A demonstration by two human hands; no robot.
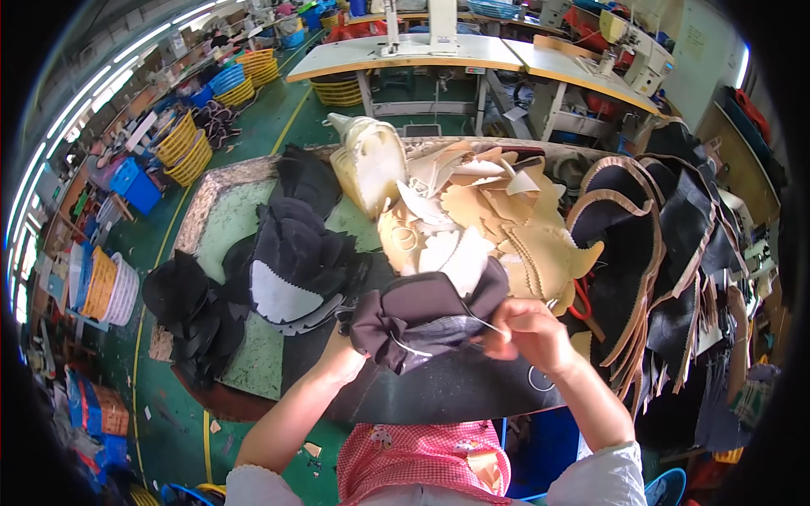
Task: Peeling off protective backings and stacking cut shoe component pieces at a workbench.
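Dark fabric piece [422, 319] held up at frame centre over the bench [228, 228], crumpled, long axis running 8 to 2 o'clock, its upper flap pointing toward 1. One piece in hand. Left hand [353, 341] mostly hidden under the fabric at its 8 o'clock end, gripping it from below; fingers not visible. Right hand [527, 331] at the 3 o'clock end, fingers pinched on the fabric edge and a thin pale thread [485, 323]. Tan cut pieces [489, 219] heaped at 12 to 1, too many to count. Black cut pieces [295, 253] in a stack at 10; a second black pile [190, 312] at 9. Dark tan-edged uppers [629, 244] hang at 3, number unclear. Two sewing tables [472, 55] at 12, far back. Yellow baskets [186, 148] at 10 to 11.
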